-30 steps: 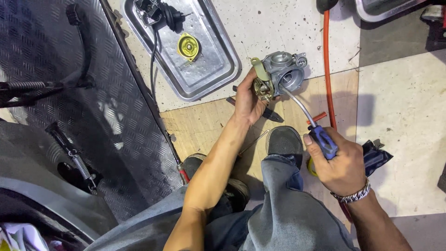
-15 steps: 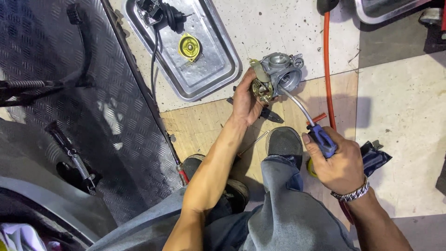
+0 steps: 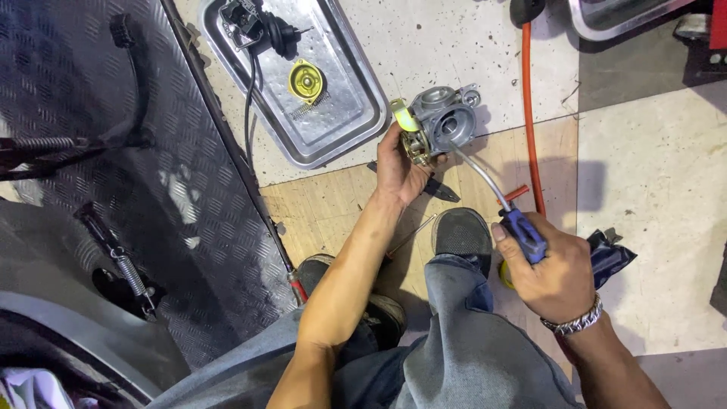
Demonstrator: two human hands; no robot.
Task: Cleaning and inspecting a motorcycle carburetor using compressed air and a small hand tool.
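My left hand (image 3: 399,168) grips a grey metal carburetor body (image 3: 441,123) held above the floor, its round opening facing up. My right hand (image 3: 551,271) is closed on the blue handle of an air blow gun (image 3: 522,235), whose thin curved metal nozzle reaches up into the carburetor's opening. A metal bracelet circles my right wrist. My grey-trousered knees and a dark shoe (image 3: 462,231) lie below the hands.
A metal tray (image 3: 344,129) at top holds a yellow round part (image 3: 306,80) and a black cabled part (image 3: 254,23). An orange hose (image 3: 528,113) runs down the floor at right. A checker-plate ramp (image 3: 113,197) with a spring fills the left. A dark rag (image 3: 609,257) lies beside my right hand.
The carburetor and both hands have barely shifted; the nozzle stays in the opening.
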